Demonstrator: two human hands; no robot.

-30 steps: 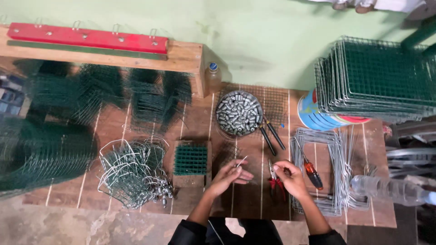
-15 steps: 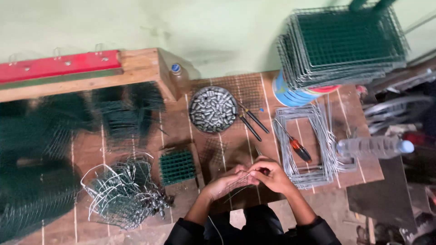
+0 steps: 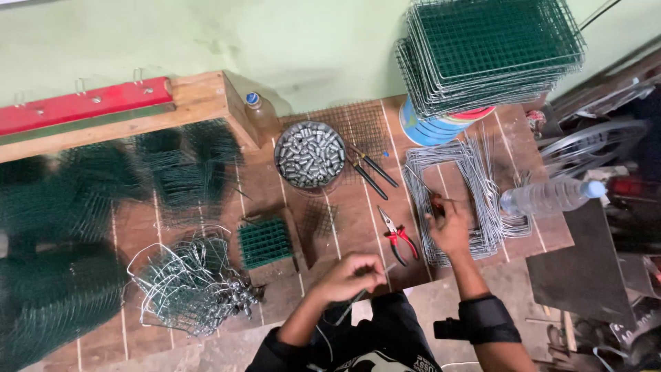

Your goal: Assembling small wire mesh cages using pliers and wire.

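Wire frames (image 3: 458, 200), stacked right of centre on the desk (image 3: 358, 207), run their long axis up the frame; my right hand (image 3: 451, 227) rests on them, grip unclear. My left hand (image 3: 351, 275) pinches a thin wire (image 3: 361, 295) slanting lower left. Snagging could topple the stack.

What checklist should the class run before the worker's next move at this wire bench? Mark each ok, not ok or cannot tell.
1. Left hand grips a thin wire piece: ok.
2. Right hand is on the wire frames: ok.
3. What the right hand pinches: cannot tell.
4. Red pliers lie free between the hands: ok.
5. Bowl holds metal sleeves: ok.
6. Bottle lies on its side on the frames: not ok.
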